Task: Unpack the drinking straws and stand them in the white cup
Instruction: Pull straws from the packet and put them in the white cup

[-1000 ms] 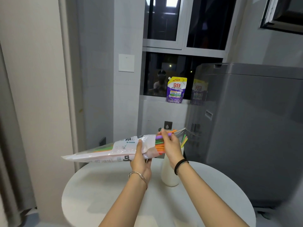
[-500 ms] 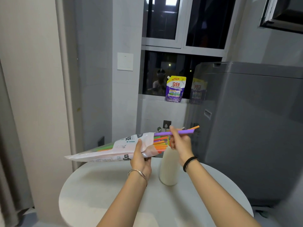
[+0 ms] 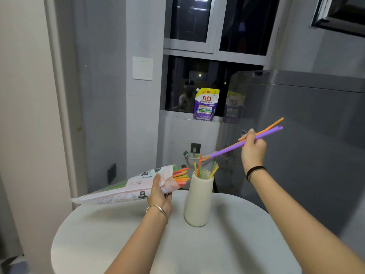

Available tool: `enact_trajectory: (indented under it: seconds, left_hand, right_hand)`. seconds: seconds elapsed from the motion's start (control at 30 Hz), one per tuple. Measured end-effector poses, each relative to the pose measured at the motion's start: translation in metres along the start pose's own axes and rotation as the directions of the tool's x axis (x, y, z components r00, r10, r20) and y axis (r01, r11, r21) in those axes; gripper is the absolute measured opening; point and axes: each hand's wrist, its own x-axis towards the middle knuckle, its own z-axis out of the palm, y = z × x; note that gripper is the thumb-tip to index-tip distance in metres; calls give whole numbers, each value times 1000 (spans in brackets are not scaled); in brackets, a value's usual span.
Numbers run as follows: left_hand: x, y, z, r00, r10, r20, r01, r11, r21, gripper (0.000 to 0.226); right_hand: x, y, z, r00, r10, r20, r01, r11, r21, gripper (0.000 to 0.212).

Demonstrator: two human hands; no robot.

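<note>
A tall white cup [image 3: 198, 198] stands on the round white table [image 3: 227, 244] with several coloured straws upright in it. My left hand [image 3: 159, 194] grips the straw packet [image 3: 126, 189] near its open mouth, left of the cup, where orange and green straw ends [image 3: 180, 176] stick out. My right hand [image 3: 252, 148] is raised above and to the right of the cup and pinches a purple straw [image 3: 233, 147] and an orange straw [image 3: 270, 126] together. Their lower ends point down-left toward the cup's top.
A grey washing machine [image 3: 306, 135] rises close on the right behind the table. A purple detergent pouch [image 3: 205, 104] stands on the window sill. A wall and door frame are on the left. The table's near edge lies below my forearms.
My right hand has pulled the purple and orange straws fully out of the packet and lifted them up and to the right. The left hand keeps holding the packet.
</note>
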Motion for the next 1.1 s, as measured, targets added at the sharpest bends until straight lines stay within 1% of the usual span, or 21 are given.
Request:
enact_trajectory:
  seconds: [0.1, 0.2, 0.27, 0.33, 0.4, 0.43, 0.47, 0.5, 0.53, 0.57, 0.6, 0.63, 0.67, 0.73, 0.77, 0.83, 0.93, 1.0, 1.03, 1.1]
  left_hand:
    - [7, -6, 0, 1000, -6, 3, 6, 1000, 3, 29]
    - [10, -11, 1, 1000, -17, 20, 16, 999, 30, 32]
    - [11, -14, 0, 999, -10, 39, 9, 999, 46, 32]
    - [12, -16, -1, 999, -6, 48, 3, 998, 59, 33]
    - [12, -17, -2, 999, 0, 47, -3, 997, 78, 38]
    - [13, -17, -3, 999, 6, 43, -10, 996, 88, 42]
    - [13, -17, -4, 999, 13, 39, -17, 995, 97, 45]
    - [12, -17, -4, 999, 23, 33, -26, 994, 104, 48]
    - [13, -16, -5, 999, 34, 28, -37, 993, 111, 51]
    - [13, -16, -5, 999, 43, 26, -46, 992, 116, 51]
    - [12, -15, -5, 998, 52, 29, -56, 991, 120, 51]
    - [10, -15, -4, 997, 62, 34, -66, 990, 121, 49]
    - [8, -15, -3, 997, 76, 34, -80, 989, 121, 47]
    - [4, -16, -1, 994, 103, 27, -106, 986, 126, 44]
    - [2, -16, 0, 993, 112, 25, -114, 985, 129, 43]
    - [-2, -14, 1, 993, 121, 13, -122, 984, 127, 44]
    - [-5, -9, 2, 993, 122, 3, -121, 986, 116, 50]
    - [-7, -4, 0, 993, 116, -2, -115, 987, 114, 51]
    - [-7, -1, -1, 994, 106, -3, -105, 989, 107, 52]
    - [-7, 6, -3, 996, 87, -8, -86, 993, 81, 54]
  right_hand:
    - [13, 4, 2, 994, -75, 78, 85, 988, -126, 47]
    - [11, 12, 12, 979, -73, 190, 123, 957, -265, 47]
    - [5, 22, 20, 947, -10, 321, 135, 920, -367, 45]
    - [-3, 34, 26, 888, 93, 451, 161, 856, -492, 37]
    - [-8, 45, 29, 829, 187, 527, 181, 802, -569, 26]
    - [-11, 49, 30, 820, 211, 533, 173, 795, -581, 25]
    - [-14, 51, 30, 839, 186, 511, 178, 794, -582, 28]
    - [-17, 52, 29, 877, 104, 469, 215, 789, -576, 31]
    - [-23, 52, 29, 908, -14, 420, 271, 783, -559, 28]
    - [-31, 51, 28, 917, -135, 376, 327, 793, -514, 23]
    - [-40, 50, 28, 912, -199, 359, 356, 821, -446, 17]
    - [-50, 50, 29, 903, -192, 385, 345, 858, -380, 17]
    - [-61, 50, 31, 889, -124, 441, 295, 892, -343, 21]
    - [-82, 52, 35, 824, 54, 564, 190, 912, -364, 31]
    - [-91, 53, 37, 794, 97, 601, 180, 905, -385, 33]
    - [-103, 55, 39, 771, 96, 629, 193, 906, -376, 28]
    - [-107, 52, 39, 763, 97, 639, 99, 959, -264, 16]
    - [-103, 46, 36, 764, 92, 638, 57, 976, -209, 15]
    - [-100, 41, 34, 778, 83, 623, 44, 982, -186, 15]
    - [-94, 35, 28, 833, 74, 549, -9, 993, -120, 18]
